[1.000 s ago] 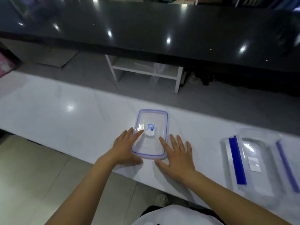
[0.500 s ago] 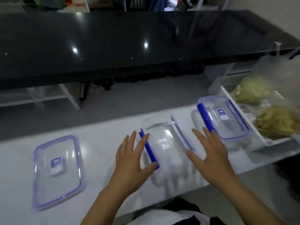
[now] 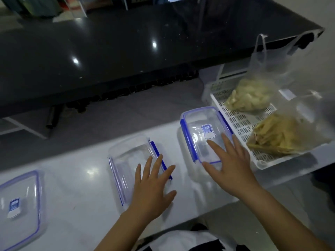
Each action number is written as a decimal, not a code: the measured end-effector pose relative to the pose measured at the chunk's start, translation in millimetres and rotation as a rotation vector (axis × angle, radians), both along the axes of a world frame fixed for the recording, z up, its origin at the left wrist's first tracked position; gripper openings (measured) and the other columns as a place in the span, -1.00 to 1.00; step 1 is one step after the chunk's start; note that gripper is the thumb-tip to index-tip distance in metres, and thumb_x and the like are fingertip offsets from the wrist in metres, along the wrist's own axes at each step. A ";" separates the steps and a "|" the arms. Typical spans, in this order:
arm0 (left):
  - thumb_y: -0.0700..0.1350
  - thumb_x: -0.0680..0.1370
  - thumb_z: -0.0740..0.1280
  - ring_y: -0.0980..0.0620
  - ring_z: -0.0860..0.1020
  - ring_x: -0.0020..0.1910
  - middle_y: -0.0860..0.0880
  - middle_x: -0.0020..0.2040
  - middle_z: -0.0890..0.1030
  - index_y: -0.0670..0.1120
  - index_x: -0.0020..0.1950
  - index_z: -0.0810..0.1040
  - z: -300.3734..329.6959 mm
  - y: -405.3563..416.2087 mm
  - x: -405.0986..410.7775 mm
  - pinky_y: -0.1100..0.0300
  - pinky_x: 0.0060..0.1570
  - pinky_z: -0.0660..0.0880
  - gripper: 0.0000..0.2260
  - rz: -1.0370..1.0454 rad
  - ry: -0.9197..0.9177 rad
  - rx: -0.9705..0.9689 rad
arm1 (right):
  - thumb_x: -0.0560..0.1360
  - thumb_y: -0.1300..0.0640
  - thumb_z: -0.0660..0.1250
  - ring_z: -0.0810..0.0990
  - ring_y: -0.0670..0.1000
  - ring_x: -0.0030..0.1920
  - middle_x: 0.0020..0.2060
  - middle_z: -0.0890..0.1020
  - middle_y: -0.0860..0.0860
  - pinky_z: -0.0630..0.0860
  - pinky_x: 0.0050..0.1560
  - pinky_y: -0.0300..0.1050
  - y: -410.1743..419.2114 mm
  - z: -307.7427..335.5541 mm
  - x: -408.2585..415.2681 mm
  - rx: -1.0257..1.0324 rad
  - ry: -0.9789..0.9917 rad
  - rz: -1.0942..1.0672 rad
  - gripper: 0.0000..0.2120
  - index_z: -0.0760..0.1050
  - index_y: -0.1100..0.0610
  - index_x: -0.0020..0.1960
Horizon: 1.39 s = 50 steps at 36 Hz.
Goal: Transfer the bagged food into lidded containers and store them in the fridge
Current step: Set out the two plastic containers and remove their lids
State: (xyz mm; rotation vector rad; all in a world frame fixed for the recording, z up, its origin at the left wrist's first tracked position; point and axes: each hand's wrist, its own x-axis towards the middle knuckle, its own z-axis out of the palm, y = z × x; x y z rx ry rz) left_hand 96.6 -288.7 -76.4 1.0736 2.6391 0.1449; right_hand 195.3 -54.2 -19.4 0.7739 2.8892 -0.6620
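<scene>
A clear open container (image 3: 130,160) with blue clips stands in the middle of the white counter (image 3: 81,187). My left hand (image 3: 154,189) hovers over its right end, fingers spread and straight. To the right sits a lidded container (image 3: 199,129) with a blue-rimmed lid; my right hand (image 3: 230,165) reaches over its near end, fingers straight. A loose lid (image 3: 20,205) lies at the far left. Two clear bags of pale food (image 3: 250,96) and yellowish food (image 3: 277,136) lie in a white slotted tray (image 3: 241,124) at the right.
A dark glossy counter (image 3: 126,51) runs across the back, with a grey floor gap between it and the white counter. An empty clear plastic bag (image 3: 266,66) stands behind the tray. The white counter's near edge is close to my body.
My view has swung right, away from the loose lid. Both hands left that lid and moved right: the left over the open container, the right onto the lidded one.
</scene>
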 end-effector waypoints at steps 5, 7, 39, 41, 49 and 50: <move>0.38 0.54 0.21 -0.01 -0.34 0.57 0.13 0.60 -0.27 0.33 0.52 0.19 -4.5 -8.3 -12.0 -0.11 0.44 -0.46 -0.44 -0.036 0.027 -0.027 | 0.54 -0.37 0.09 -0.35 0.09 0.57 0.62 -0.16 -0.05 -0.22 0.54 0.26 26.5 -17.1 -31.2 0.051 -0.064 0.130 -0.34 0.00 -0.26 0.58; 0.37 0.53 0.23 -0.03 -0.29 0.59 0.12 0.62 -0.21 0.32 0.51 0.23 -1.9 -16.1 -19.6 -0.14 0.47 -0.39 -0.44 -0.030 0.036 -0.034 | 0.55 -0.39 0.03 -0.31 0.10 0.58 0.63 -0.13 -0.05 -0.24 0.52 0.29 29.4 -25.1 -41.7 0.067 -0.085 0.159 -0.35 -0.04 -0.29 0.58; 0.03 0.52 0.47 0.37 0.42 0.26 0.41 0.32 0.36 0.45 0.36 0.30 37.3 -41.2 -11.6 0.42 0.01 0.46 -0.44 0.603 -0.576 0.810 | 0.46 -0.32 0.27 0.13 -0.02 0.54 0.54 0.23 -0.14 0.23 0.45 0.05 -90.4 -0.9 -18.5 -0.259 0.139 -0.061 -0.37 0.25 -0.28 0.50; -0.01 0.51 0.49 0.23 0.54 0.16 0.28 0.27 0.46 0.42 0.34 0.35 31.3 -38.5 -3.0 0.37 -0.18 0.56 -0.46 0.790 -0.806 0.865 | 0.49 -0.13 0.42 0.42 -0.07 0.36 0.38 0.41 -0.16 0.50 0.20 -0.12 -67.4 1.8 -17.9 -0.577 0.172 -0.279 -0.46 0.36 -0.26 0.43; -0.23 0.49 0.49 -0.11 0.71 0.01 -0.11 0.05 0.71 0.14 0.38 0.52 15.4 -58.7 -10.8 0.04 -0.13 0.66 -0.49 0.858 -1.169 0.915 | 0.47 0.29 0.47 0.73 0.07 -0.17 -0.10 0.73 0.11 0.62 -0.27 -0.15 -34.6 -10.3 -13.0 -1.078 0.065 -0.441 -0.60 0.59 0.01 0.26; -0.22 0.48 0.50 -0.12 0.71 0.01 -0.12 0.05 0.71 0.13 0.38 0.52 14.8 -61.6 -11.6 0.05 -0.15 0.66 -0.49 0.852 -1.182 0.914 | 0.46 0.28 0.48 0.73 0.08 -0.17 -0.10 0.73 0.12 0.63 -0.26 -0.13 -34.4 -12.0 -11.3 -1.086 0.053 -0.437 -0.60 0.60 -0.01 0.25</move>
